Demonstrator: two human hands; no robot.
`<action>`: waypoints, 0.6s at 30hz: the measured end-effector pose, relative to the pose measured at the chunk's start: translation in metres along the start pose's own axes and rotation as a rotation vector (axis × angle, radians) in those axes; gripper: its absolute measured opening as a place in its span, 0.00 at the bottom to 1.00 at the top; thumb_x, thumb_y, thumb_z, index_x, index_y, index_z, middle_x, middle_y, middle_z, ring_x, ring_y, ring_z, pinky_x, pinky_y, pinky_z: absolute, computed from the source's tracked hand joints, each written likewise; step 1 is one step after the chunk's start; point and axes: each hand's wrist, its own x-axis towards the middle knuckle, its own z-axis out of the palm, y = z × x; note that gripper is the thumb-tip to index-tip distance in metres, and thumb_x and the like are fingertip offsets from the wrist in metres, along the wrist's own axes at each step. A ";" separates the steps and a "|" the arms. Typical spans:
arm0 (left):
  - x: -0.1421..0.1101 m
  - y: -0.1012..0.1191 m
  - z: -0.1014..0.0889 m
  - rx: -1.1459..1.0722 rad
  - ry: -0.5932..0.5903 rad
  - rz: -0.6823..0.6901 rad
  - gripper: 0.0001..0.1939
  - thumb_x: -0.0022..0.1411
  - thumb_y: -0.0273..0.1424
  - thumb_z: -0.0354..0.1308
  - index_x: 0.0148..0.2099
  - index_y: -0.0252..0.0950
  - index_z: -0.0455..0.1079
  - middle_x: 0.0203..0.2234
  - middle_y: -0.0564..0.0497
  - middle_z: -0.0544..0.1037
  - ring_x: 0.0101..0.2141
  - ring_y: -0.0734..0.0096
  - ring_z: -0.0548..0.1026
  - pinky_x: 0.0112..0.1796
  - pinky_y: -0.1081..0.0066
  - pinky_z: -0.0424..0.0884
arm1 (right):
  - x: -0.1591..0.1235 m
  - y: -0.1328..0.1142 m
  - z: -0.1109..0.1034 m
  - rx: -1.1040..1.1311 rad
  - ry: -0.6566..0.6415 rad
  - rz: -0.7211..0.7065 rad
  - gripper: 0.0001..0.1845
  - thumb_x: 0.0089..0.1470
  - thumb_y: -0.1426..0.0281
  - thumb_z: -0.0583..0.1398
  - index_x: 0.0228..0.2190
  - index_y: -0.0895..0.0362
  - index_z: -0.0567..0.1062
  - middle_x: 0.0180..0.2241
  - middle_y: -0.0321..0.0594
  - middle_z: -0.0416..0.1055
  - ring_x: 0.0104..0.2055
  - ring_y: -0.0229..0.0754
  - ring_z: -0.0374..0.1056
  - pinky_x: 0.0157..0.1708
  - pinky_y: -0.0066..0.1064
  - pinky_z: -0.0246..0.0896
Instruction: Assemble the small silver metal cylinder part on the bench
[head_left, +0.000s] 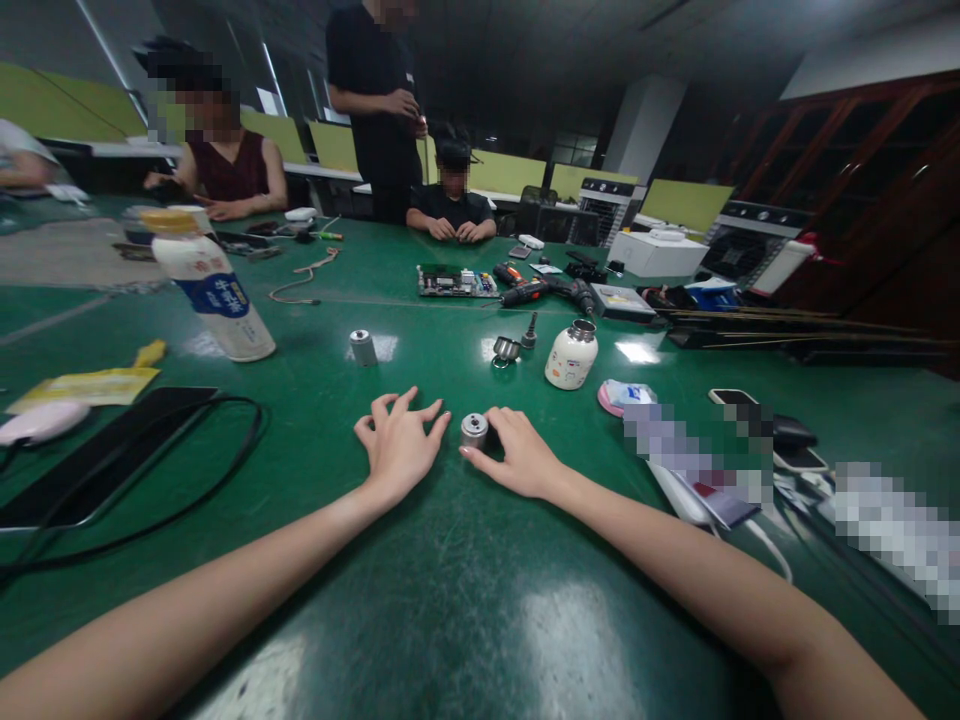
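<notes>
A short silver metal cylinder (474, 432) stands upright on the green table, with a dark hole and small marks on its top face. My right hand (521, 455) is closed on it from the right, the thumb at its near side and the fingers at its far side. Just left of the cylinder, my left hand (401, 440) rests open with its fingers spread, holding nothing. Farther off, beyond the left hand, a second silver cylinder (363, 348) stands upright by itself.
A white thermos without a lid (571, 357) and small metal parts (506, 350) stand beyond my right hand. Left are a milk bottle (217, 290) and a black tablet (105, 455) with a cable. A circuit board (457, 282) and power drill (525, 292) lie farther back. Several people are across the table.
</notes>
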 end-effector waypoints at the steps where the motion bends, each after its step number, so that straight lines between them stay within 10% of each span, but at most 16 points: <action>1: 0.000 -0.001 0.001 0.000 0.013 0.007 0.14 0.62 0.41 0.56 0.48 0.47 0.77 0.56 0.42 0.70 0.54 0.44 0.60 0.45 0.44 0.57 | 0.000 0.000 0.000 0.002 0.000 -0.001 0.15 0.57 0.57 0.58 0.35 0.56 0.64 0.33 0.40 0.66 0.36 0.44 0.62 0.39 0.35 0.57; 8: 0.001 -0.001 0.000 -0.144 0.180 0.084 0.09 0.60 0.39 0.59 0.39 0.48 0.80 0.47 0.44 0.76 0.50 0.45 0.63 0.44 0.45 0.58 | 0.000 -0.001 -0.001 0.001 0.000 0.000 0.15 0.57 0.57 0.58 0.36 0.56 0.64 0.33 0.40 0.66 0.36 0.44 0.63 0.39 0.36 0.57; 12: -0.004 0.006 -0.007 -0.311 0.368 0.359 0.09 0.63 0.35 0.58 0.43 0.46 0.77 0.43 0.48 0.77 0.48 0.56 0.66 0.49 0.53 0.60 | 0.000 -0.001 0.000 -0.004 0.003 -0.004 0.15 0.57 0.58 0.58 0.36 0.57 0.65 0.33 0.41 0.66 0.36 0.45 0.63 0.39 0.36 0.57; 18: -0.006 0.010 -0.007 -0.415 0.245 0.539 0.08 0.63 0.33 0.57 0.41 0.42 0.77 0.41 0.49 0.77 0.47 0.59 0.66 0.50 0.56 0.62 | -0.001 0.000 0.000 0.006 0.005 -0.011 0.13 0.57 0.60 0.58 0.37 0.56 0.65 0.34 0.41 0.67 0.38 0.46 0.63 0.40 0.37 0.58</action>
